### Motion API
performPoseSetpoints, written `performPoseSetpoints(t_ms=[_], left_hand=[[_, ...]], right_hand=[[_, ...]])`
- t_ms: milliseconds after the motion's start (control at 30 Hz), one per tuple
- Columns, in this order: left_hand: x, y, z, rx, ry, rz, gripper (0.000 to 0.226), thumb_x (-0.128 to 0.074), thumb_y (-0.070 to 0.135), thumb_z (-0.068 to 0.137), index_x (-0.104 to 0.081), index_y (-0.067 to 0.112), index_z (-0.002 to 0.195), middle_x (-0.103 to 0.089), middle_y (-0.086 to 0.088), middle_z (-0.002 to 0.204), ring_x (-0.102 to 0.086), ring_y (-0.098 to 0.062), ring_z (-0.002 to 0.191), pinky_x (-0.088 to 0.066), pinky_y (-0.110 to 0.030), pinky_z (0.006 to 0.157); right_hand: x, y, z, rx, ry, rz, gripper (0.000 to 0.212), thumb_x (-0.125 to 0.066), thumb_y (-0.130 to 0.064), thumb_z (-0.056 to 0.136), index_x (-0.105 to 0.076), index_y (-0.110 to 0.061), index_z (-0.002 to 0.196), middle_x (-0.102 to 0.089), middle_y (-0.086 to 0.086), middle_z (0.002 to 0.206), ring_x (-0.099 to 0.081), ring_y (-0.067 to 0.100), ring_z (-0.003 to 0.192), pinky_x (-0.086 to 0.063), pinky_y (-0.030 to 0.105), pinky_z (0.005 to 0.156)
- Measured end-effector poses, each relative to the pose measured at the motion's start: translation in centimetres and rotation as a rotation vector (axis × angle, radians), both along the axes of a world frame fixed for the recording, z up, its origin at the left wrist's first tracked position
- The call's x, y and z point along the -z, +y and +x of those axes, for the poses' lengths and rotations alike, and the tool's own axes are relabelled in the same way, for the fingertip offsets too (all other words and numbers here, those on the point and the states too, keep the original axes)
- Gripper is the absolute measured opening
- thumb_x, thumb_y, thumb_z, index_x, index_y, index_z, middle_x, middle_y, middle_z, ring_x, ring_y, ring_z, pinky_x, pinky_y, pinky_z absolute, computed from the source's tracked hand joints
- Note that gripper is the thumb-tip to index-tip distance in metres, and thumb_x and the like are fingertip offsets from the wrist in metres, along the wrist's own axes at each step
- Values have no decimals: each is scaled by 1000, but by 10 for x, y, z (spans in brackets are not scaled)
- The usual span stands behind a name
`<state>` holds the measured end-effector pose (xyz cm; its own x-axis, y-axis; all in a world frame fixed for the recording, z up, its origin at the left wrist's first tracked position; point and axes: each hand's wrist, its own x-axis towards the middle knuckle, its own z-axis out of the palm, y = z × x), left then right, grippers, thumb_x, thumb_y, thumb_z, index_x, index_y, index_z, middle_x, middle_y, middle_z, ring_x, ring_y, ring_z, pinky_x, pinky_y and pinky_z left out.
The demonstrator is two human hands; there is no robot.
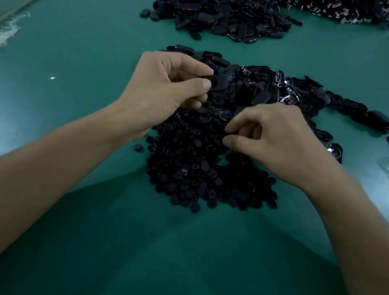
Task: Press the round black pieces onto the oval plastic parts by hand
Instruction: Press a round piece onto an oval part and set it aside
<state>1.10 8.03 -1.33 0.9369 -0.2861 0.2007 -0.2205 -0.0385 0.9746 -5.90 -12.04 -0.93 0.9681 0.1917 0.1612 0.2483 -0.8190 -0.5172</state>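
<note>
While left hand [169,88] pinches one oval plastic part [219,85] between thumb and forefinger, lifted clear of the stock so its face is reachable, right hand [275,141] dips curled fingers into the pile of round black pieces [192,172] just below, probably to pick one. Can't tell whether it holds any. More loose oval parts [287,90] lie right behind, within reach. Another far heap [220,15] sits well apart on the green table [72,78], likely finished ones.

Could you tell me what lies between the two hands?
Heaped black pieces lie between the left hand and the right hand, in the head view.
</note>
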Motion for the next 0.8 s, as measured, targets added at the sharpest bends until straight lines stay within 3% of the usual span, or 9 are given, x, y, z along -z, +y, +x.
performPoseSetpoints(t_ms=[233, 367, 567, 800], left_hand=[[-1, 1, 1, -12, -18, 10, 16, -72, 4, 89, -76, 19, 91, -74, 2, 73, -70, -11, 71, -57, -22, 69], [1, 1, 1, -13, -22, 33, 18, -71, 4, 89, -75, 21, 94, -75, 2, 75, -70, -10, 71, -55, -19, 67], [0, 0, 0, -33, -19, 44, 18, -71, 2, 89, -76, 19, 91, -75, -1, 73, -71, -15, 72, -57, -22, 65], [1, -2, -5, 2, 43, 23, 13, -69, -2, 90, -73, 10, 94, -75, -4, 72, -76, -22, 75, -60, -26, 66]], right_hand=[[3, 4, 1, -10, 61, -122, 15, -76, -31, 88, -75, -25, 102, -62, -15, 80, -56, -4, 70, -38, 7, 61], [5, 5, 2, -4, 73, -90, 7, -76, -25, 88, -71, -29, 91, -63, -14, 76, -55, -8, 66, -39, 6, 59], [3, 7, -2, -15, 65, -11, 13, -72, -18, 91, -63, -26, 86, -62, -15, 77, -56, -8, 70, -42, 6, 61], [-4, 9, -7, -35, 100, 41, 19, -64, -13, 95, -60, -23, 111, -65, -9, 82, -57, -3, 74, -43, 8, 67]])
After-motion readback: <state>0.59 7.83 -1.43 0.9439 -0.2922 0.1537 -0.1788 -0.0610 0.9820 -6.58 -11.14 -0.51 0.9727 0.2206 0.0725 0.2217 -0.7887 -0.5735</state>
